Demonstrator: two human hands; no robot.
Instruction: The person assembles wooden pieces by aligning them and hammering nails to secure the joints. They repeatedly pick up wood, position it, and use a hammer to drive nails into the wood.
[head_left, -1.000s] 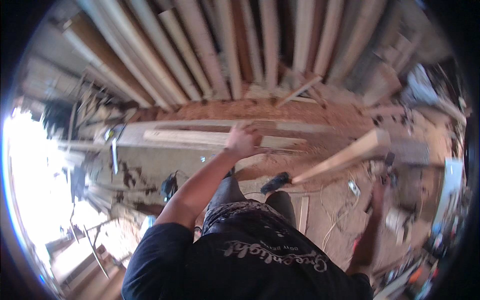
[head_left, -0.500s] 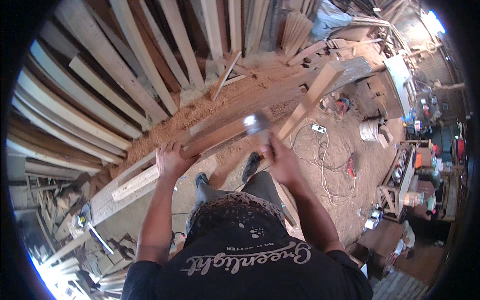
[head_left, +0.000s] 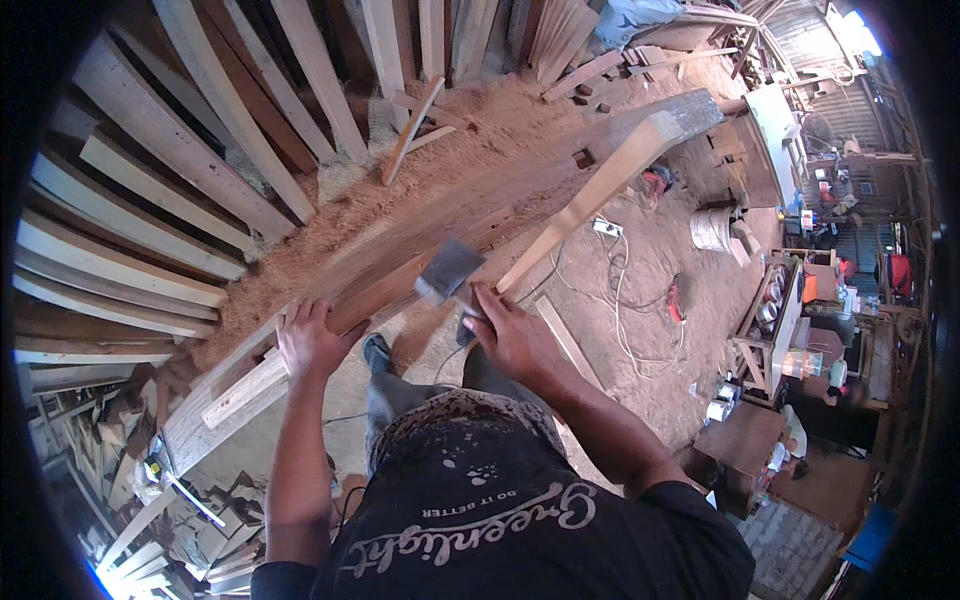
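A long reddish-brown plank [head_left: 480, 215] lies on a bench from lower left to upper right. My left hand [head_left: 312, 340] presses flat on its near end, beside a pale strip of wood [head_left: 240, 390]. My right hand [head_left: 512, 335] is shut on a tool with a blurred grey block-shaped head [head_left: 450, 270], held just over the plank's near edge. A pale square beam [head_left: 590, 200] slants from near my right hand up toward the right.
Many planks [head_left: 200, 170] lean against the wall on the left and top, with sawdust [head_left: 330, 250] heaped below them. Cables and a white power strip [head_left: 607, 227], a red tool [head_left: 675, 297], a pale bucket [head_left: 711, 228] and a cluttered table [head_left: 775, 330] stand to the right.
The view has swung left and down. My right hand came in from the far right with the grey tool and now hovers by the plank. My left hand drew back to the plank's near end.
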